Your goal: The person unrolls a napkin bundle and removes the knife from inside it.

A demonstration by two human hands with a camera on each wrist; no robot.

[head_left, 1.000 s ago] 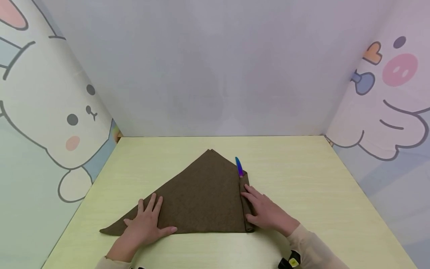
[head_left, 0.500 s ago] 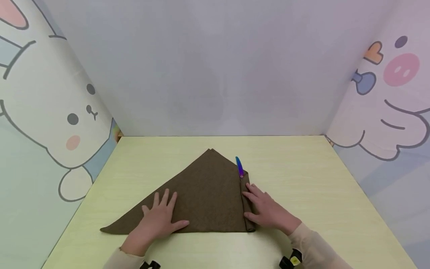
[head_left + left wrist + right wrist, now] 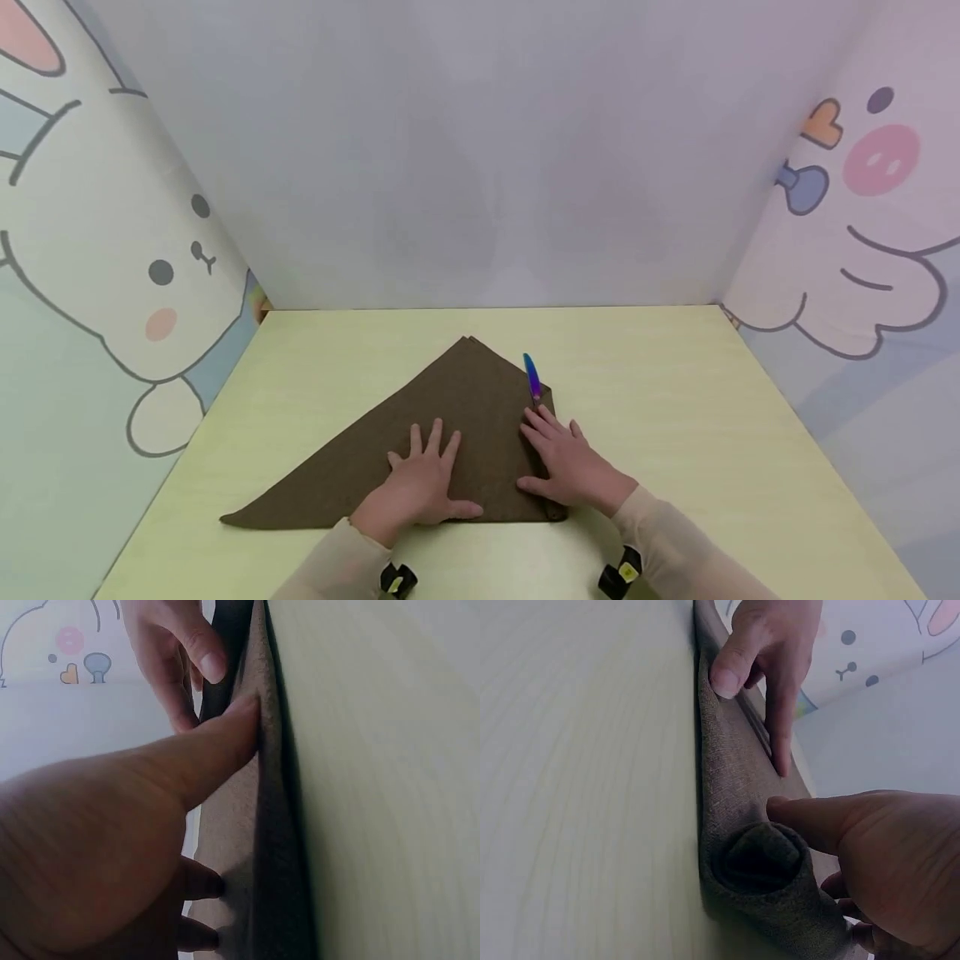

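Note:
A brown cloth (image 3: pixel 352 462), folded to a triangle with a long point at the left, lies on the table. Its right end is rolled up; the roll's spiral end (image 3: pixel 799 900) shows in the right wrist view. From the far end of this roll sticks out a knife blade (image 3: pixel 532 375) in shiny blue and purple; its rest is hidden in the cloth. My left hand (image 3: pixel 420 487) rests on the middle of the cloth, fingers spread, thumb near the front edge. My right hand (image 3: pixel 573 467) lies over the roll with extended fingers, their tips reaching the flat cloth left of it.
The pale wooden table (image 3: pixel 660 375) extends around the cloth on all sides. Behind it stands a plain grey-white wall (image 3: pixel 487 167). Side panels with a cartoon rabbit (image 3: pixel 112 250) and a cartoon pig (image 3: pixel 885 225) flank the table.
My left hand has slid right across the cloth, from near its left point to the middle. My right hand has shifted slightly left over the roll. The cloth has hardly moved.

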